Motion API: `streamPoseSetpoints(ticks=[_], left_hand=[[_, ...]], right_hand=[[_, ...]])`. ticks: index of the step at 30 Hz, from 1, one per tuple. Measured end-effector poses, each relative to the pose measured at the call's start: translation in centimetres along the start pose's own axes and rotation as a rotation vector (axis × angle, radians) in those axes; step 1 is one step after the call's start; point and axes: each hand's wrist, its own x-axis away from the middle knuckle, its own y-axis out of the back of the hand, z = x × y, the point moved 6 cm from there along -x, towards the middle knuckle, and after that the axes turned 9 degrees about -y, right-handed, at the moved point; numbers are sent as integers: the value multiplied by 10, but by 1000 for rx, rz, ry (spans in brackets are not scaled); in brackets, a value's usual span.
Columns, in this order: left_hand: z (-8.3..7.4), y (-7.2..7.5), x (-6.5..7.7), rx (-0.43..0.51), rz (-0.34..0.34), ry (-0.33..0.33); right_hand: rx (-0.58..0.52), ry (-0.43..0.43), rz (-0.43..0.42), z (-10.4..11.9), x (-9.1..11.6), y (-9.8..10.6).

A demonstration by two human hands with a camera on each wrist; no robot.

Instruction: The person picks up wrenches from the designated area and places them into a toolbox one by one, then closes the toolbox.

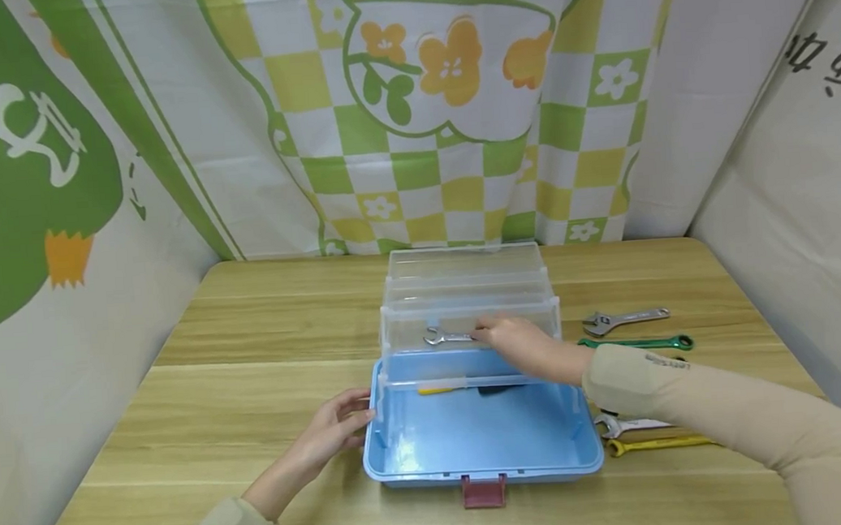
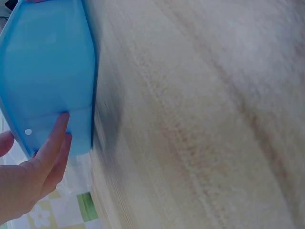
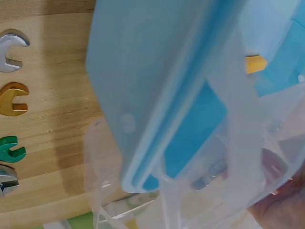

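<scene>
A blue toolbox [image 1: 491,436] stands with its clear tiered trays [image 1: 469,287] raised at the back. My right hand [image 1: 517,341] pinches one end of a silver open-end wrench [image 1: 457,337] at a clear tray; its open jaw points left. Through the plastic in the right wrist view, part of that hand [image 3: 281,202] shows, its fingers mostly hidden. My left hand [image 1: 330,431] rests on the toolbox's left side. In the left wrist view its extended fingers [image 2: 55,143] touch the outer wall, with the thumb near the rim.
Right of the box lie an adjustable wrench [image 1: 625,320], a green wrench [image 1: 639,344], a silver wrench [image 1: 633,424] and a yellow wrench [image 1: 660,443], partly under my right arm. Inside the box is a yellow-handled tool [image 1: 437,390]. A maroon latch [image 1: 484,492] hangs in front.
</scene>
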Motion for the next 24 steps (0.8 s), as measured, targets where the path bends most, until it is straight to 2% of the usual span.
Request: streamPoseSetpoints(ticks=[6, 15, 20, 24], left_hand=[[1, 1, 0, 12, -3, 11], [1, 1, 0, -2, 10, 1], [0, 0, 0, -1, 20, -12], [1, 1, -1, 0, 21, -15]], right_hand=[[65, 11, 20, 1, 1, -2], [193, 45, -92, 1, -2, -5], [186, 46, -102, 0, -3, -4], [129, 42, -99, -3, 0, -2]])
